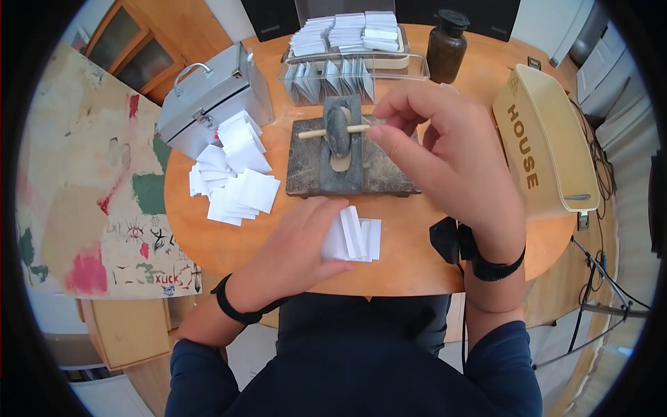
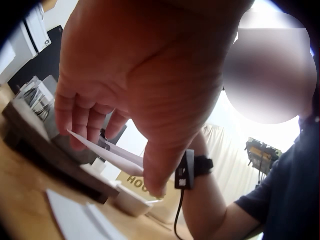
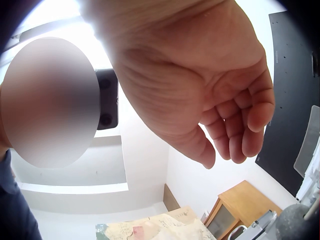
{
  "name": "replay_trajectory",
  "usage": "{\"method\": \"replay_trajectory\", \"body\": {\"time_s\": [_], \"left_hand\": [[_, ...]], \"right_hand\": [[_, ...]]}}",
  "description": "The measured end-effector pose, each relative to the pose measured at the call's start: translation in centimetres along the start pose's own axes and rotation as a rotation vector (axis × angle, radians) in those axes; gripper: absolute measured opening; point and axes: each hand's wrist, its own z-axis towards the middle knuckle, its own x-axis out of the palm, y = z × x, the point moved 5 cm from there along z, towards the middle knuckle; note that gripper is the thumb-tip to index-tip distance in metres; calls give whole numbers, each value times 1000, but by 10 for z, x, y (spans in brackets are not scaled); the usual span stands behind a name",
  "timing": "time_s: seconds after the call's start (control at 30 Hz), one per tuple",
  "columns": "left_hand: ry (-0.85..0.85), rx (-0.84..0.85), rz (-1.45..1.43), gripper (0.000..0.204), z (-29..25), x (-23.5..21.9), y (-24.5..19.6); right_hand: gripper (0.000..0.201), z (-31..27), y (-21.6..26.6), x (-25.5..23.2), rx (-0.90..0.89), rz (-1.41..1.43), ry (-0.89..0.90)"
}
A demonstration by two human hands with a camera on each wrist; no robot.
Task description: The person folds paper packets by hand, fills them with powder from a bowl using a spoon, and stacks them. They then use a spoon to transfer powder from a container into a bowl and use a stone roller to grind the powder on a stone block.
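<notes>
A folded white paper (image 1: 353, 233) is seen in the head view at the near side of the table (image 1: 410, 267), held between thumb and fingers of the left hand (image 1: 281, 243). The right hand (image 1: 451, 146) is held by the end of a wooden rod (image 1: 313, 134); whether the rod is touched cannot be told. In the left wrist view, the paper is pinched by thumb and fingertips. In the right wrist view, loosely bent fingers are shown, the thumb apart.
</notes>
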Motion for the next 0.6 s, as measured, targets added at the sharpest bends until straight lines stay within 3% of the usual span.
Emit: {"method": "replay_trajectory", "body": {"time_s": [0.2,0.33,0.47,0.53,0.6], "left_hand": [[-373,143,244,77,29,-53,-36],[-451,222,268,75,56,-64,-43],[-493,280,240,74,75,-66,-48],[-488,251,193,73,82,-65,-46],[-484,246,174,73,87,-64,-45]], "right_hand": [[21,-2,14,5,85,-113,135],[40,-3,17,9,36,-225,87],[37,1,3,5,52,-205,11],[35,2,-7,1,223,-89,3],[35,3,-13,-3,228,-66,-40]]}}
